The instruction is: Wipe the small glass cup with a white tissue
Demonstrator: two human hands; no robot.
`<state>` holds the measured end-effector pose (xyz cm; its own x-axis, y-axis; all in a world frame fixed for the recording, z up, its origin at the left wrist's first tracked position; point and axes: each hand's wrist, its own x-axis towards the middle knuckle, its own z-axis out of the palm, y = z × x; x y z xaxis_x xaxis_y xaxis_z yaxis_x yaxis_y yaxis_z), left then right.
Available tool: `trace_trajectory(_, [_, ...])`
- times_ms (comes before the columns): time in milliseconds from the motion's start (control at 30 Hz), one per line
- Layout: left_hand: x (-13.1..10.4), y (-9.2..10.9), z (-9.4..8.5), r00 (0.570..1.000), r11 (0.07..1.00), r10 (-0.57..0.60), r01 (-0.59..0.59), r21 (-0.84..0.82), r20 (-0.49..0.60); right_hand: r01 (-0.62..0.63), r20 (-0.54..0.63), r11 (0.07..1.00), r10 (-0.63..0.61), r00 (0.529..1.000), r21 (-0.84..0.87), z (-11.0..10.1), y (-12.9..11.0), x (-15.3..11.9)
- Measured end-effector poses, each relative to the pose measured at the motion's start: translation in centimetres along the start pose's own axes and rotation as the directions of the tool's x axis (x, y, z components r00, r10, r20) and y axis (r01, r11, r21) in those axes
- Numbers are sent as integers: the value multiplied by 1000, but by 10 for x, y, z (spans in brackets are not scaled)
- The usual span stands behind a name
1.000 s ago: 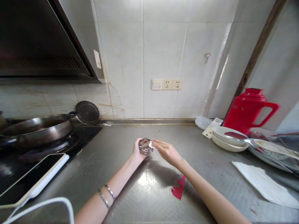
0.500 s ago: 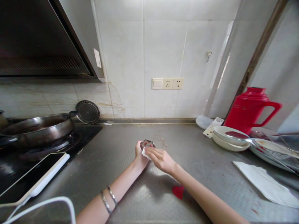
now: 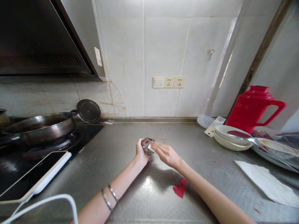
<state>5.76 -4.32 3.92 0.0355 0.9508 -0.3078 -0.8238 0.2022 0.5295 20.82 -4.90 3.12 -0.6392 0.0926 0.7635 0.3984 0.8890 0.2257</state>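
My left hand (image 3: 140, 154) is closed around the left side of a small dark see-through glass dish (image 3: 145, 150), tilted with its opening facing me. Fingers of my right hand (image 3: 168, 154) are pressed together at the dish's right rim, with a bit of white tissue (image 3: 149, 146) showing under the fingertips against the inside. The rest of the tissue is hidden. On the steel counter below my right forearm lies a red torn-edged piece (image 3: 179, 188).
To the left, a steel pan (image 3: 44, 126) stands on the black stove, with a phone (image 3: 35, 177) and white cable nearer me. On the right are a red thermos jug (image 3: 249, 109), stacked bowls (image 3: 230, 143), plates, and a folded white paper towel (image 3: 266, 182).
My right fingers have shifted right and drawn back from across the dish, so more of its opening shows. The dish has tipped more toward me. The view has moved slightly.
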Motion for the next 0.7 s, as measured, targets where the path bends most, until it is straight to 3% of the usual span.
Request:
trace_trajectory(267, [-6,-1,4,997,997,-72,71,39,34,77,29,997,-78,997,29,6,-23,9])
trace_trajectory(467, [-4,5,8,1000,1000,17,-17,9,-21,58,-13,998,-58,998,17,-1,-5,4])
trace_trajectory(600, [-5,6,9,999,999,-34,34,15,-37,8,-46,1000,-9,999,-29,-9,10,-1])
trace_trajectory(700, [-5,6,8,998,998,-49,51,30,-38,-1,-44,1000,0,999,-28,-8,9,-1])
